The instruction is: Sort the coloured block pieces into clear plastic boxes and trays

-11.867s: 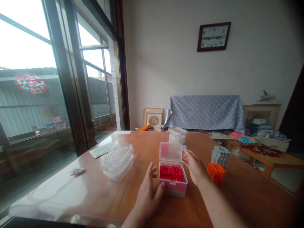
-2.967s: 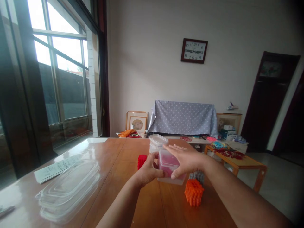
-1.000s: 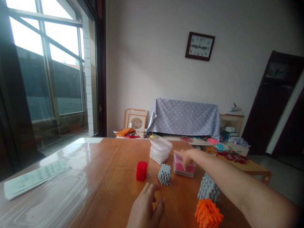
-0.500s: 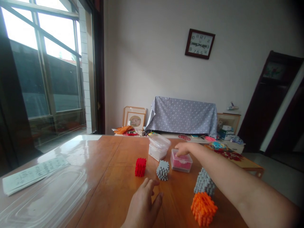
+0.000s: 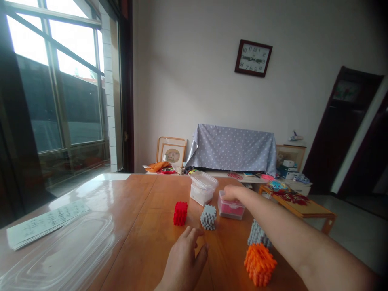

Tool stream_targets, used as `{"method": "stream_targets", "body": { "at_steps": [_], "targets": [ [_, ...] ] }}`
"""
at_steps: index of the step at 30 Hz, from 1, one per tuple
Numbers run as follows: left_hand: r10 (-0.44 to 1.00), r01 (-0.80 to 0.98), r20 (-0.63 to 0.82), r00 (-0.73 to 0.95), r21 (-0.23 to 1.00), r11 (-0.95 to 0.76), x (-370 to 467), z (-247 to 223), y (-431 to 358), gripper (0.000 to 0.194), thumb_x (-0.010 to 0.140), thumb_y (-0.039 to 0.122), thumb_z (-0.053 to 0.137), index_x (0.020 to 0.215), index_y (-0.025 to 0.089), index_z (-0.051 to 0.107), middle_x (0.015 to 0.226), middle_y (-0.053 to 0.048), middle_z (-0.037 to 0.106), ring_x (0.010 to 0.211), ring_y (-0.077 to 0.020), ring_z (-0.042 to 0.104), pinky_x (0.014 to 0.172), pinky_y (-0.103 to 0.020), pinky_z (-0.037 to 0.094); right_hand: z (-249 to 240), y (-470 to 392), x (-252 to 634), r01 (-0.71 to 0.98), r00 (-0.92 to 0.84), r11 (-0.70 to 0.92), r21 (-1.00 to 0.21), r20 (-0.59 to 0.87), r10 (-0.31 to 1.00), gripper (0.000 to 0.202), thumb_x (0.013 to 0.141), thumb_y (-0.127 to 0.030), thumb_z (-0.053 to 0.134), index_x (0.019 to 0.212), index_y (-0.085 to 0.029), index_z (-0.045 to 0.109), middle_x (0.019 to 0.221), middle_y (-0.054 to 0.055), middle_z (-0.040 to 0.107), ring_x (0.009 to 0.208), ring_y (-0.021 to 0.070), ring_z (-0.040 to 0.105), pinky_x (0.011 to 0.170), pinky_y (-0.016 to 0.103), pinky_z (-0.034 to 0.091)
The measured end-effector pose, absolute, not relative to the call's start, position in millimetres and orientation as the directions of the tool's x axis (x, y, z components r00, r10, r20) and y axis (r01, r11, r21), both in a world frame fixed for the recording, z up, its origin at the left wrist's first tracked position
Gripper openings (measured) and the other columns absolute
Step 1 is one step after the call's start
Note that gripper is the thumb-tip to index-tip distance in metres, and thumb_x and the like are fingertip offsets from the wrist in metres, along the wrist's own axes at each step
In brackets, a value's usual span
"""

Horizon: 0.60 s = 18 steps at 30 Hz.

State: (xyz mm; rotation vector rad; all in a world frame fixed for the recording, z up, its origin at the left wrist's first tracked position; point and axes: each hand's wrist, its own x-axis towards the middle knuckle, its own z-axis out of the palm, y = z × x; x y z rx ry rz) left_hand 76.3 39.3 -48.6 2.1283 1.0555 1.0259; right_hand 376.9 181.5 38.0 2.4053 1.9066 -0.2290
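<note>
My left hand [image 5: 188, 256] hovers at the near middle of the wooden table [image 5: 133, 238], its thumb apart from the curled fingers and nothing between them. Just beyond it are a red block cube [image 5: 180, 213] and a small grey one [image 5: 208, 217]. My right hand [image 5: 230, 193] reaches down into a clear box [image 5: 230, 211] with pink pieces; its fingertips are hidden there. A white-filled clear box [image 5: 202, 193] with a tilted lid stands left of that box. Under my right forearm, a larger grey block shape [image 5: 258, 235] is partly covered, behind an orange one [image 5: 260, 263].
Large clear plastic lids [image 5: 60, 250] lie at the near left, beside a stack of written paper sheets [image 5: 45, 224]. A low side table [image 5: 312, 208] with red items stands at the right. Beyond the table, a dotted grey cloth [image 5: 233, 147] hangs over something.
My right hand has moved slightly down and its fingers have sunk deeper into the pink-piece box. My left hand has hardly moved. The view has shifted slightly.
</note>
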Motion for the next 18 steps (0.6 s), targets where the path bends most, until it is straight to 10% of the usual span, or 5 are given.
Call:
{"method": "stream_targets", "body": {
  "at_steps": [9, 18],
  "targets": [
    [0.802, 0.468, 0.375, 0.465, 0.664, -0.583, 74.0, -51.8, 41.2, 0.015, 0.089, 0.028, 0.059, 0.103, 0.025, 0.064, 0.1, -0.006, 0.068, 0.087, -0.0223, 0.065, 0.073, -0.028, 0.045, 61.3, 162.8, 365.9, 0.978, 0.208, -0.205, 0.042, -0.089, 0.974, 0.035, 0.08, -0.048, 0.069, 0.093, -0.017, 0.079, 0.103, 0.015, 0.078, 0.098, 0.0313, 0.071, 0.082, 0.036, 0.051],
    [0.789, 0.489, 0.372, 0.49, 0.632, -0.601, 70.7, -52.6, 42.4, 0.017, 0.085, 0.025, 0.061, 0.103, 0.025, 0.063, 0.1, -0.004, 0.069, 0.087, -0.0211, 0.065, 0.072, -0.027, 0.042, 68.2, 104.3, 321.3, 0.991, 0.063, -0.049, -0.121, 0.113, 0.992, 0.035, 0.093, -0.046, 0.053, 0.098, -0.022, 0.078, 0.096, 0.009, 0.079, 0.091, 0.0261, 0.068, 0.076, 0.03, 0.046]
  ]
}}
